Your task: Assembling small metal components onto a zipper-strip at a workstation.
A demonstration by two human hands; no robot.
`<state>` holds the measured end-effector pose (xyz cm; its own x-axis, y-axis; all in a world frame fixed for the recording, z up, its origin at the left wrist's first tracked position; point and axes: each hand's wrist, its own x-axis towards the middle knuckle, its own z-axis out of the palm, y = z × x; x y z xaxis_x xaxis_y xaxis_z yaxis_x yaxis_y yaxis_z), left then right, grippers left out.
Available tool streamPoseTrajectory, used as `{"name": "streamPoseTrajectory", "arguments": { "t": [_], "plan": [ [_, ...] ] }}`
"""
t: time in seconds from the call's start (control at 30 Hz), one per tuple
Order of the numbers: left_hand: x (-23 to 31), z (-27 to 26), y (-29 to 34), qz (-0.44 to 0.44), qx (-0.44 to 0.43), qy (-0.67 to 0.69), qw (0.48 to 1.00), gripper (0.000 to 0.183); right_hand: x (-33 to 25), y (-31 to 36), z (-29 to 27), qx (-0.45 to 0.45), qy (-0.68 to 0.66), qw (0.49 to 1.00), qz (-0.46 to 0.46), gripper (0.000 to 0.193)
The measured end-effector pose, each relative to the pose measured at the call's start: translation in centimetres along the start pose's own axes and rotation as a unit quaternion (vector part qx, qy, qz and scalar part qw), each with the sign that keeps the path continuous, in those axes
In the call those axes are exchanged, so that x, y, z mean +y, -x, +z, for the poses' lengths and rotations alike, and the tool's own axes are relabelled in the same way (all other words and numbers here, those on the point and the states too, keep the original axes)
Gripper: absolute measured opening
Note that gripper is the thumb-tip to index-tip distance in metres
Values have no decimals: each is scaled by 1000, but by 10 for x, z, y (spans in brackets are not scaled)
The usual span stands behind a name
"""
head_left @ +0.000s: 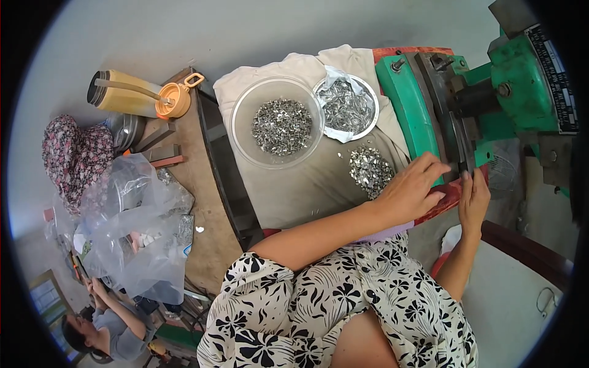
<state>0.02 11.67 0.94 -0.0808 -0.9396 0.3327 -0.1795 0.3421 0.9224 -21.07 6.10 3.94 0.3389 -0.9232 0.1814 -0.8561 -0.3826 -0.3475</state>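
My left hand (412, 189) reaches over the front edge of the green press (408, 104), its fingers bent and its thumb apart from them. I see nothing between them. My right hand (474, 199) is at the near end of the dark metal die (457, 138), thumb and forefinger close together at its edge. What they pinch, if anything, is too small to make out. Left of my left hand, a loose pile of small shiny metal pieces (370, 172) lies on the beige cloth (294, 190). My left wrist is close to the pile.
Behind the pile stand a clear round tub (236, 126) of small metal parts and a paper-lined white bowl (372, 126) of thin metal pieces. On a wooden table (211, 245) at left are a yellow bottle (132, 92), a floral cloth (73, 153) and plastic bags (129, 214). Another person (116, 328) sits lower left.
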Motion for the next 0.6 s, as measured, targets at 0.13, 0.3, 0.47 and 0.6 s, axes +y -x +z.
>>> {"name": "streamPoseTrajectory", "arguments": {
  "t": [0.13,0.3,0.47,0.6],
  "plan": [
    [5,-9,4,-71,-36,95,992,56,5,57,-13,58,-31,998,19,17],
    [29,-22,4,-180,-10,278,944,47,-14,97,-18,32,-37,996,-68,22],
    [32,-81,14,-253,-59,247,934,20,-67,44,2,-28,-133,974,-183,24],
    [40,-139,25,-174,23,133,975,22,-116,-3,26,-64,-380,917,-105,25]
  ]
}}
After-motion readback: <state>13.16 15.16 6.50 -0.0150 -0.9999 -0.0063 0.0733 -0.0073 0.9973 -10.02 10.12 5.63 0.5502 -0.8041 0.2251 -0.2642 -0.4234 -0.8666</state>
